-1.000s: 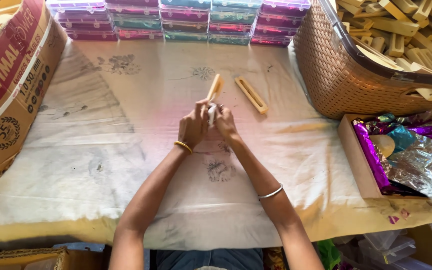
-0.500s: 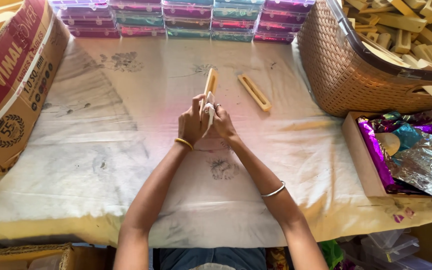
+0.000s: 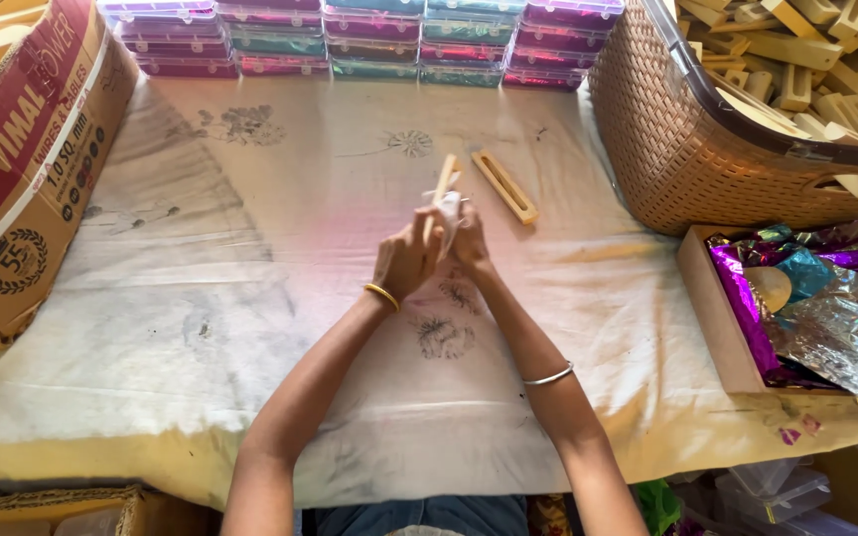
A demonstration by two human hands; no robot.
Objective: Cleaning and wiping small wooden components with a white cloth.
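- Wooden and pale, a slim stick-like piece (image 3: pixel 443 184) stands nearly upright between our 2 hands, over the middle of the cloth-covered table (image 3: pixel 250 298).
- Our left hand (image 3: pixel 406 264), with a yellow bangle (image 3: pixel 382 295) at the wrist, closes its fingers around the lower part of the piece.
- Our right hand (image 3: pixel 468 238) presses in from the right, its fingers together on the same piece and on a scrap of white material (image 3: pixel 451 203) wrapped against it.
- Just right of and beyond the hands, a second wooden frame (image 3: pixel 504 186) lies flat on the cloth, apart from them.
- Along the far edge runs a row of stacked plastic boxes (image 3: pixel 369 40).
- At far right a woven basket (image 3: pixel 687 149) holds many wooden pieces; nearer, a shallow tray (image 3: pixel 712 308) holds shiny foil.
- A cardboard box (image 3: pixel 22 169) leans at the left.
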